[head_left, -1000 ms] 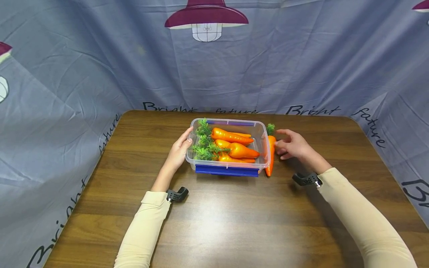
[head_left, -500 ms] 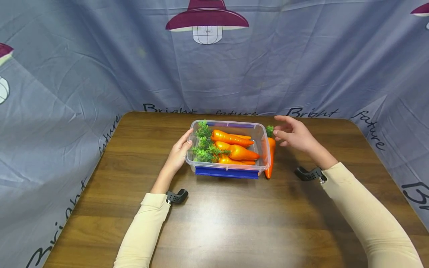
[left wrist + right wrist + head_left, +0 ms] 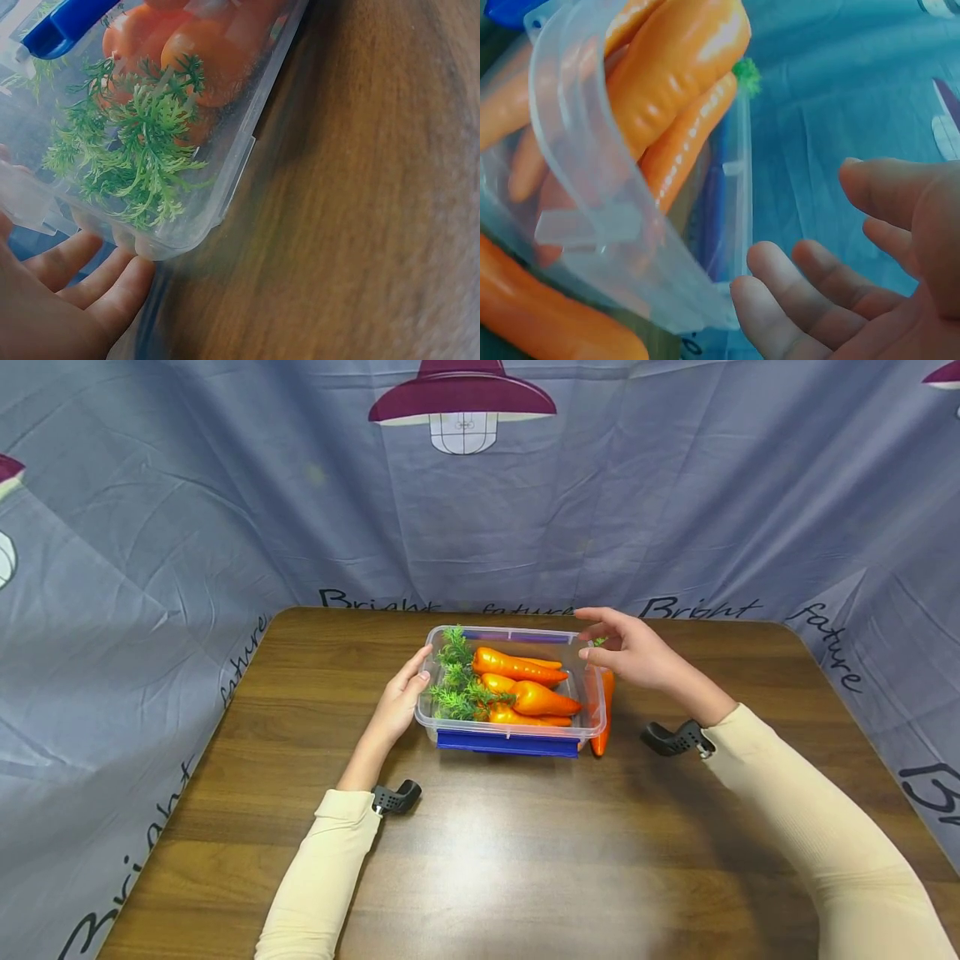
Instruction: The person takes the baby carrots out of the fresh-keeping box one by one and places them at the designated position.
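A clear plastic food container (image 3: 506,727) with blue latches stands on the table. Several orange carrots (image 3: 546,699) lie in it, their leafy green tops (image 3: 457,699) toward its left end. My left hand (image 3: 399,703) touches the container's left end; its extended fingers rest against the outer wall in the left wrist view. By the back right corner hovers my right hand (image 3: 633,647), thumb and fingers spread, nothing between them. One more carrot (image 3: 603,718) lies on the table along the container's right side; its leafy top is mostly hidden by the right hand.
Brown wooden table (image 3: 480,860) surrounds the container. A grey-blue printed curtain (image 3: 480,527) hangs behind the table's back edge and along both sides. Black wrist devices (image 3: 397,797) are worn on both arms.
My right hand has moved from beside the loose carrot, back and then left, to the container's back right corner. My left hand and the container stay put.
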`<state>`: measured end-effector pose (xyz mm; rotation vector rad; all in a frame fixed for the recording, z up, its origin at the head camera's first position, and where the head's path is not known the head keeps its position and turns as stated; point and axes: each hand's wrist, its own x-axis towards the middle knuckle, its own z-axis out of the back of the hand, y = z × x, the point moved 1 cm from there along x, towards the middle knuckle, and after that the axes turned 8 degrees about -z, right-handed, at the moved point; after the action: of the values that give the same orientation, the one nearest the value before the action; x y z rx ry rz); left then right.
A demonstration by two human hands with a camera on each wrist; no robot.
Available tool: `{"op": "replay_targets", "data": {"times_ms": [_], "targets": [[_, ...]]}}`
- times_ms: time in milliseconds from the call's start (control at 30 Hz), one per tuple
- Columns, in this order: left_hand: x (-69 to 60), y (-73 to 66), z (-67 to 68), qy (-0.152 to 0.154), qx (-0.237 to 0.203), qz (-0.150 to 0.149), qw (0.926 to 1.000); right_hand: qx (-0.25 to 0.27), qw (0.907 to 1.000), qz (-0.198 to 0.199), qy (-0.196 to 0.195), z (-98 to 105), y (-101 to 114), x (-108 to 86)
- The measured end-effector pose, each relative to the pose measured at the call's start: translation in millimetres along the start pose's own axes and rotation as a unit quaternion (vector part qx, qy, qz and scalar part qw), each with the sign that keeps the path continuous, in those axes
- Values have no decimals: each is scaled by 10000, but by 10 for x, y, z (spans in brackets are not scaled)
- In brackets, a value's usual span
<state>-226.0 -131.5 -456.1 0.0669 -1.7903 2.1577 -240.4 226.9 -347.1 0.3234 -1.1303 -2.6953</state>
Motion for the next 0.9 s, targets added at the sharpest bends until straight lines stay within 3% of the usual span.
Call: {"op": "replay_targets", "data": {"times_ms": [267,500,900], "targets": [[1,-4,-3,-6,-28,-58,10000,-279,9970,487,536,-131,117,47],[4,14,3,-3,57,-27,10000,-187,9899,881,1093,-285,153,48],[12,26,1,17,46,-36,10000,-397,9790,856,1810,-474,146,48]]}}
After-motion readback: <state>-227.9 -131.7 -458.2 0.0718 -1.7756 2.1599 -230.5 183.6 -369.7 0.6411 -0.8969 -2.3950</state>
